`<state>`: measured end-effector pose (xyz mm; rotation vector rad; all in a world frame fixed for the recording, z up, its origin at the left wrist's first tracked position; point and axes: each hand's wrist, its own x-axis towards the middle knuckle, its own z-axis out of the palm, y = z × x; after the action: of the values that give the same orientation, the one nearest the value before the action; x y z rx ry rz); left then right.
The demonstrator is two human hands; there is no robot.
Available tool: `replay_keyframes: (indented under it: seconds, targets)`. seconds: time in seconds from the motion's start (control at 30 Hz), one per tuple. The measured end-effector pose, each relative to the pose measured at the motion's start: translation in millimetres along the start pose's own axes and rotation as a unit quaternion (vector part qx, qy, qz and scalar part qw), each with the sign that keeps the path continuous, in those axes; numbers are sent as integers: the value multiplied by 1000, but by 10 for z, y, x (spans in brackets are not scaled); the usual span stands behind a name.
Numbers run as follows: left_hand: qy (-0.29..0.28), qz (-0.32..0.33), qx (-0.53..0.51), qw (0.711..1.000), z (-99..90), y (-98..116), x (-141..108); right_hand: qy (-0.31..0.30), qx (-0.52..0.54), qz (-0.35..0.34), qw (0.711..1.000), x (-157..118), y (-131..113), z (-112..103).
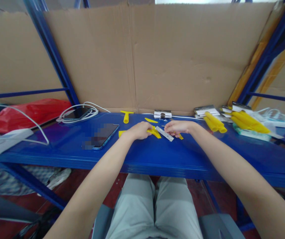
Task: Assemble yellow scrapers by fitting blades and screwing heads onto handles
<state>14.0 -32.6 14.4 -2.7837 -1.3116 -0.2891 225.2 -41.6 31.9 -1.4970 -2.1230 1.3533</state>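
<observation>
1. Centre frame, our left hand [141, 130] has its fingers closed round a slim yellow plastic piece [154, 132].
2. Just right, our right hand [175, 127] curls beside a flat silver metal strip [164, 134]; we can't tell its grip.
3. We judge the work unfinished; a T-shaped yellow plastic piece [126, 117] waits left of centre.

The left grip [142, 130] partly hides a yellow plastic piece [155, 132], blur masks part of a flat dark phone [107, 134], and the left edge crops a white rectangular box [0, 146].
</observation>
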Motion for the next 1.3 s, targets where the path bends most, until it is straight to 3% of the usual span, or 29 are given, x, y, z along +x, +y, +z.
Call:
replay_keyframes:
  seconds: [0.33, 0.7, 0.8, 1.03, 1.3]
  targets:
    - [3, -1, -7, 1000, 6, -6, 0, 40, -55, -19, 997, 32, 14, 10]
    - [17, 11, -11, 1000, -9, 24, 0, 21, -20, -7, 1000, 43, -13, 40]
    - [25, 20, -16, 999, -10, 30, 5, 28, 10, -6, 1000, 43, -7, 18]
    - [42, 28, -9, 999, -45, 91, 1, 111, 135, -43, 984, 122, 53, -6]
    - [60, 33, -8, 998, -33, 96, 3, 110, 190, -31, 975, 145, 23, 55]
